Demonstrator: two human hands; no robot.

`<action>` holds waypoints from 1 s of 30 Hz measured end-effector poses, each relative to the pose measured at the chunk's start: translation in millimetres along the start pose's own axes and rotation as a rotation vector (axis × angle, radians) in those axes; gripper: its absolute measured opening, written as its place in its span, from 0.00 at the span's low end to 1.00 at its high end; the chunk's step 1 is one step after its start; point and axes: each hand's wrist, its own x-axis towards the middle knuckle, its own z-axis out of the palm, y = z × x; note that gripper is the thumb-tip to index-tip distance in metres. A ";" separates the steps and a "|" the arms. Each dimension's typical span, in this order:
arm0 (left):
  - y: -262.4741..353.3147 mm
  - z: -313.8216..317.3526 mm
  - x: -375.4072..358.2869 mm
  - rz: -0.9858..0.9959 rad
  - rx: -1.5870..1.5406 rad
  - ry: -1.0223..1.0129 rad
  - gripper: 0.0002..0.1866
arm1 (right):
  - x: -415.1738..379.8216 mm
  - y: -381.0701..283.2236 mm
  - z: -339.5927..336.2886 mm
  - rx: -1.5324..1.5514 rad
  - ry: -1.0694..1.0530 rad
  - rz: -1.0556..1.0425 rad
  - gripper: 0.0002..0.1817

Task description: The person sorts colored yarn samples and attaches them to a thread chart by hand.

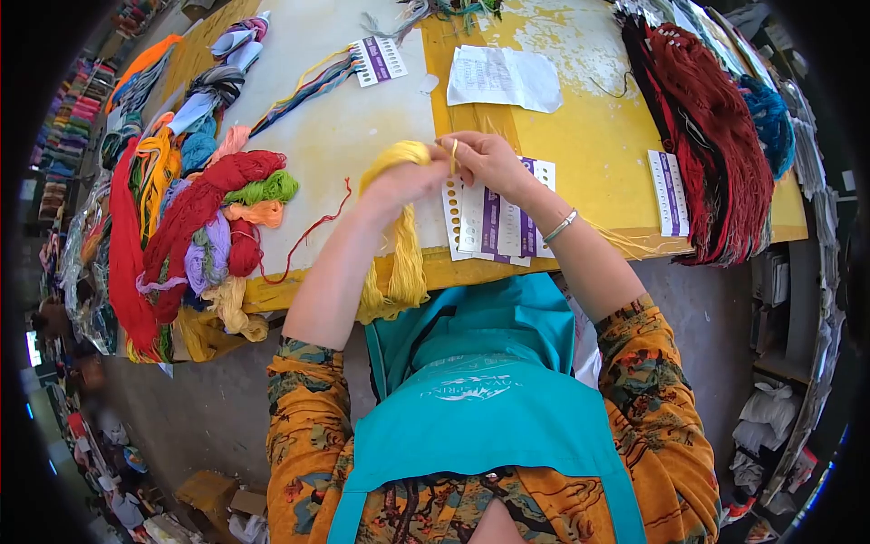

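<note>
A yellow skein of embroidery thread loops over my left hand, and its lower end hangs past the table's front edge. The fingers of that hand are closed and a little blurred by motion. My right hand meets it at the fingertips, pinching a yellow strand. Beneath my right wrist lie several white and purple thread cards with punched holes, partly hidden by the hand. More loose yellow strands trail over the table edge to the right.
Mixed coloured skeins are heaped on the left of the table. Dark red threads lie at the right beside another card. A paper sheet and a threaded card lie farther back. A red strand crosses the left part.
</note>
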 end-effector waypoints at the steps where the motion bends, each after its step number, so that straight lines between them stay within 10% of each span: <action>1: 0.2 -12.1 -1.4 -0.098 -0.544 -0.057 0.07 | 0.6 -6.1 -2.8 -0.088 -0.051 0.090 0.23; 9: -20.3 -211.3 -22.4 0.221 -1.080 0.180 0.07 | -2.9 -9.2 -0.3 -0.273 -0.052 0.053 0.12; 14: -21.2 -222.8 -19.1 0.085 -0.744 0.942 0.20 | -0.5 1.6 0.5 -0.301 -0.020 0.023 0.14; 21: 16.3 -68.9 -67.3 0.245 -1.038 0.174 0.33 | -4.9 -3.0 10.8 -0.174 0.116 -0.120 0.12; 30: 24.4 5.7 -94.0 0.293 -0.882 0.001 0.29 | -76.2 -86.3 61.6 0.205 0.014 -0.279 0.07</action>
